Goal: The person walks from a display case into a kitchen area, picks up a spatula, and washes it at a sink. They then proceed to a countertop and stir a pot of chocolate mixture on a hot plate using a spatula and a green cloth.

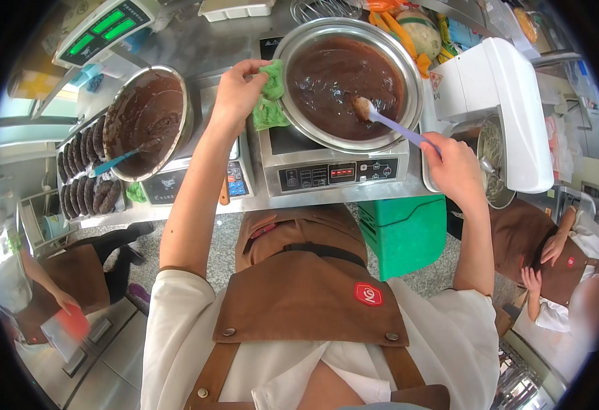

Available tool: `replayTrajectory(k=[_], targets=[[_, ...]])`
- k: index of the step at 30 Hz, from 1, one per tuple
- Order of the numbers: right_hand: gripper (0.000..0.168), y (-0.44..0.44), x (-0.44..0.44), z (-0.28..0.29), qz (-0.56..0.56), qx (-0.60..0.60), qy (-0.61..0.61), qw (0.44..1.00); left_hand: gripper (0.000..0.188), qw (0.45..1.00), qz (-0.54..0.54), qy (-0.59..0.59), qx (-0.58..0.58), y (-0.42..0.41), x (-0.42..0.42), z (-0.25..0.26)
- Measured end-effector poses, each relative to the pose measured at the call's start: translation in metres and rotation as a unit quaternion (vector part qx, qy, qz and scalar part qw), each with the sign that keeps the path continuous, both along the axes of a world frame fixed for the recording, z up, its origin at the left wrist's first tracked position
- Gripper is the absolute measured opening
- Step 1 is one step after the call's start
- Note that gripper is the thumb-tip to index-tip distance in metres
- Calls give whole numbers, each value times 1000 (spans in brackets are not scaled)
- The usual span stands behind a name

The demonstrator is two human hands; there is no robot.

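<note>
My left hand (240, 92) pinches a green cloth (272, 81) against the left rim of a wide steel bowl (415, 102). The cloth's lower part hangs beside the bowl. In my right hand (453, 161) is a spatula with a pale purple handle (399, 128); its brown-smeared head rests in the glossy dark chocolate mixture (335, 84) that fills the bowl. The bowl stands over an induction cooker (338, 171) with a lit red display. Left of my forearm, a second metal bowl (180, 133) is coated with chocolate mixture and holds a blue spatula (117, 163).
Round dark cookies (81, 197) fill a tray at the left. A scale with a lit green display (107, 28) stands behind them. At the right is a white stand mixer (517, 113). A green crate (412, 236) sits below the counter. Co-workers (68, 277) are on both sides.
</note>
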State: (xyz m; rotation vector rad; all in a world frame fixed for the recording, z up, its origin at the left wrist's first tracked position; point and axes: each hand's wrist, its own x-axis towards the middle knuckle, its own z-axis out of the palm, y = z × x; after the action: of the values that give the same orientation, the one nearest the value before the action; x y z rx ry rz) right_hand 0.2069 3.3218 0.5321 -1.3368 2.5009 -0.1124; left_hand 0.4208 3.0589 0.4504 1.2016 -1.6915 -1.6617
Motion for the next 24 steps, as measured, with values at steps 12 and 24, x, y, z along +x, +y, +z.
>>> replayTrajectory(k=[12,24], targets=[[18,-61,8,-54,-20,-127,-14,992,27,999,-14,-7,-35,-3,-1,-4],[23,-2,14,-8,29,-32,-73,996,26,1000,-4,-5,-7,1,0,2]])
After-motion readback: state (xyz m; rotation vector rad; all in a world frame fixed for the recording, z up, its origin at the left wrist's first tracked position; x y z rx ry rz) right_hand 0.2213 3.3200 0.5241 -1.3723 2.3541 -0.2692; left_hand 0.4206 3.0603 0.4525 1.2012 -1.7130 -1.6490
